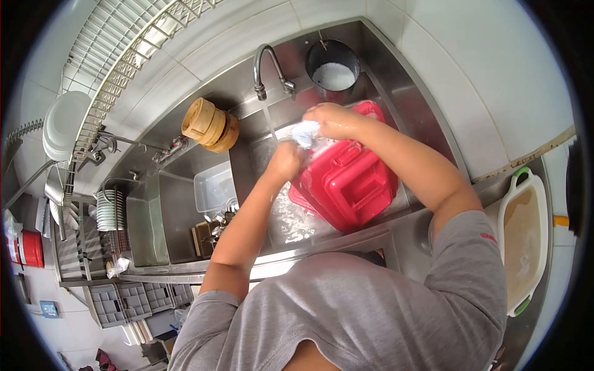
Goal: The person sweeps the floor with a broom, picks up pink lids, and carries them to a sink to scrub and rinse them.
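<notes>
Over the sink, my left hand [286, 161] is curled into a fist beside the near left side of a red plastic bin [349, 185]. My right hand [331, 120] is closed at the bin's far end. Between the two fists a wet white-and-blue cloth [305, 133] is bunched, its ends running into both hands. The red bin lies tilted in the sink basin [272, 229], with suds and water around it. Water runs from the curved faucet [260, 93] just beyond my left hand. My fingertips are mostly hidden.
A black bucket [333, 65] with suds stands at the far corner. Stacked yellowish containers [209, 125] sit on the sink's back ledge. The left basins hold a clear plastic tub [215, 188] and utensils. Stacked plates [110, 210] are farther left; a white tray [526, 247] is at right.
</notes>
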The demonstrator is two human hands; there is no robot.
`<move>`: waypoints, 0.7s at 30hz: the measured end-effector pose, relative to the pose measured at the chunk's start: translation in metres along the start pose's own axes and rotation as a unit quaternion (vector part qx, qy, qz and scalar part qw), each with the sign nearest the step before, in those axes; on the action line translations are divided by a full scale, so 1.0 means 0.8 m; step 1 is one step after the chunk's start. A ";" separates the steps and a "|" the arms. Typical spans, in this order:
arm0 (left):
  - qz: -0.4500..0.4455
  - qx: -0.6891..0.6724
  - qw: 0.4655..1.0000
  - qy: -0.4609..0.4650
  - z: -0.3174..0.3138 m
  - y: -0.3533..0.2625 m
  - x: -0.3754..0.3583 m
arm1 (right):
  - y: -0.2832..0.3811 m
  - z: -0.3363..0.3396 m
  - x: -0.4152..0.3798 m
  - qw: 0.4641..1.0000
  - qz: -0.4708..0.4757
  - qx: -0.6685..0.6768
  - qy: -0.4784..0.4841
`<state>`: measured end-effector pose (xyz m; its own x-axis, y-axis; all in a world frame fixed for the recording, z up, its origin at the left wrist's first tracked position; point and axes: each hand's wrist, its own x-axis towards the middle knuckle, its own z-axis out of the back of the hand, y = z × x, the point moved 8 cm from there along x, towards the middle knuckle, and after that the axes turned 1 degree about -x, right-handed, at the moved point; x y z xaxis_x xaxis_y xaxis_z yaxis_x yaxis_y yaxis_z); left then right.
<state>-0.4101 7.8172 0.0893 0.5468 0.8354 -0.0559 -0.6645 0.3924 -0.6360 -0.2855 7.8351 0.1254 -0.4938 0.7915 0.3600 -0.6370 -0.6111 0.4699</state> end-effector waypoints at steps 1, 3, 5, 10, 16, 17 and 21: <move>-0.009 -0.029 0.999 0.013 -0.004 0.005 0.000 | -0.006 0.005 -0.004 0.999 0.002 0.032 0.009; -0.024 -0.053 0.998 -0.026 -0.004 0.009 -0.003 | -0.036 0.031 -0.016 0.998 -0.038 0.038 0.037; -0.036 -0.039 0.998 -0.017 0.002 -0.004 -0.001 | -0.056 0.024 -0.020 0.992 -0.085 0.077 0.047; -0.003 0.030 0.998 0.049 -0.013 0.015 0.014 | -0.002 -0.011 0.003 1.000 -0.022 0.004 0.018; 0.018 -0.089 0.995 -0.052 0.019 0.052 -0.013 | -0.061 0.049 -0.001 0.997 -0.081 0.009 -0.017; 0.040 -0.102 0.992 -0.063 0.026 0.081 -0.018 | -0.087 0.083 0.000 0.991 -0.076 -0.097 -0.048; 0.107 -0.101 0.984 -0.099 0.044 0.189 -0.002 | -0.143 0.148 0.030 0.901 -0.176 -0.329 -0.223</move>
<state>-0.5294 7.8886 0.0205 0.2821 0.9571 -0.0663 -0.6275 0.1317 -0.7674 -0.1545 7.9240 0.1754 0.0002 0.7689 0.6394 -0.9930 -0.0755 0.0912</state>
